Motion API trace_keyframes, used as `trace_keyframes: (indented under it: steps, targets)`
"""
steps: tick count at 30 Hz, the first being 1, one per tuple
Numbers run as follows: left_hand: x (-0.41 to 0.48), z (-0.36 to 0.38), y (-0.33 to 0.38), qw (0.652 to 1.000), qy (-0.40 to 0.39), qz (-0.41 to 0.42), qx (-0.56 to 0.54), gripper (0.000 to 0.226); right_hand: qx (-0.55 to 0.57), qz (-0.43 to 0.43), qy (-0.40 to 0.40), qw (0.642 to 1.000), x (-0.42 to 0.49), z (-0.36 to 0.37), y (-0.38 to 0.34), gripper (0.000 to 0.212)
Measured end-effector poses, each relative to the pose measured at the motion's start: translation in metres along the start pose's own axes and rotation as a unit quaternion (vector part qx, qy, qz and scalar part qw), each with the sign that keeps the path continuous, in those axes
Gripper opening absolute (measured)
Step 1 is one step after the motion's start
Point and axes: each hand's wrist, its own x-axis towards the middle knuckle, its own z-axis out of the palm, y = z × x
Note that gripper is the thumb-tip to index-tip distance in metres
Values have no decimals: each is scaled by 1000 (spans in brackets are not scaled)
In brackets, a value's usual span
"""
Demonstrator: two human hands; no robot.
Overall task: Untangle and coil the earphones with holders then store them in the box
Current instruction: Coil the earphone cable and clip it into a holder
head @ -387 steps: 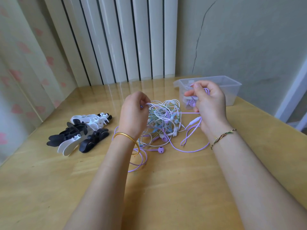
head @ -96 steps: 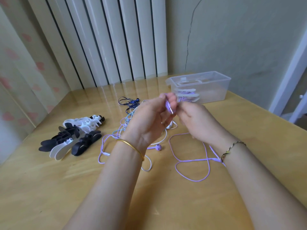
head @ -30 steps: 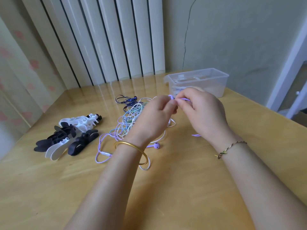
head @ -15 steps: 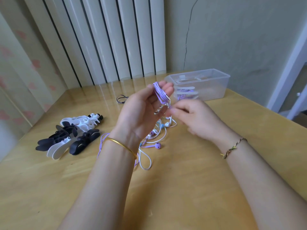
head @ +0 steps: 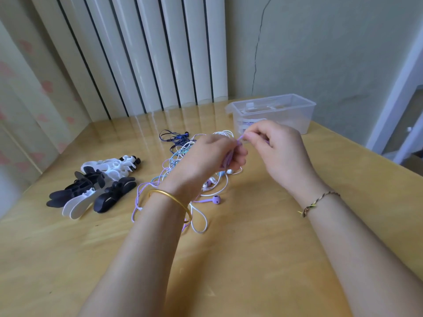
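Observation:
My left hand [head: 207,157] grips a small coil of purple earphone cable [head: 228,159], its fingers curled round the loops. Just to the right, my right hand [head: 278,148] pinches the purple cable's end near the left fingertips. Under both hands lies a tangled pile of white, blue and purple earphones [head: 183,156] on the wooden table [head: 251,259]. A loose purple earbud [head: 216,199] lies beside the left wrist. Black and white holders [head: 96,186] are heaped at the left. The clear plastic box [head: 273,115] stands behind my right hand.
A dark blue earphone [head: 175,138] lies apart behind the pile. White vertical slats and a cracked wall close the table's far side. A curtain hangs at the left. The table's right edge drops off beside a white door frame.
My left hand has turned palm-down and lowered over the pile with the purple coil. My right hand has risen to the left fingertips, pinching the cable end.

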Motion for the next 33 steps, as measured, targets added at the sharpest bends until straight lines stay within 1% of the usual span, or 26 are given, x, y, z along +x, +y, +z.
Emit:
trace_keyframes:
  steps: [1, 3, 5, 6, 8, 10, 12, 14, 15, 17, 18, 20, 22, 24, 27, 30, 33]
  targets:
    - [0, -1, 2, 996, -15, -20, -84, 32, 16, 18, -11, 1000, 0, 1, 0, 16]
    - [2, -4, 4, 974, -28, -42, -220, 31, 71, 66, -56, 994, -1, 2, -4, 23]
    - [5, -6, 3, 951, 13, -57, -304, 28, 116, 95, -115, 982, -4, 5, -10, 30]
    - [6, -6, 2, 947, 40, -53, -313, 26, 131, 99, -144, 976, -6, 7, -13, 30]
    - [6, -5, 1, 952, 82, -24, -294, 23, 174, 114, -180, 962, -8, 11, -17, 24]
    - [6, -2, -2, 959, 111, 11, -262, 25, 206, 134, -180, 952, -9, 13, -18, 16]
    - [8, 0, -7, 972, 126, 40, -193, 37, 199, 144, -154, 957, -9, 13, -18, 11]
    - [12, 1, -14, 985, 142, 56, -81, 44, 181, 145, -108, 967, -8, 13, -17, 5]
    - [14, 1, -18, 987, 149, 64, -20, 42, 175, 141, -86, 971, -8, 13, -17, 5]
    - [15, 0, -21, 981, 153, 83, 89, 28, 172, 118, -59, 976, -8, 12, -19, 6]
    - [15, 0, -22, 974, 151, 94, 137, 21, 167, 102, -57, 979, -9, 12, -20, 6]
    - [12, 0, -21, 964, 138, 111, 197, 18, 159, 72, -58, 983, -9, 11, -22, 5]
    - [12, 0, -22, 966, 112, 114, 204, 18, 172, 53, -57, 982, -6, 9, -21, 10]
    - [12, -2, -23, 975, 90, 103, 173, 19, 188, 41, -56, 980, -4, 6, -18, 15]
    - [8, -3, -18, 994, 42, 64, 73, 22, 222, 35, -43, 973, -2, 0, -16, 18]
    - [4, -4, -13, 999, -16, 25, -19, 20, 250, 32, -33, 967, 1, -3, -15, 17]
    - [2, -3, -10, 998, -22, 2, -58, 21, 257, 31, -66, 964, 1, -2, -13, 17]
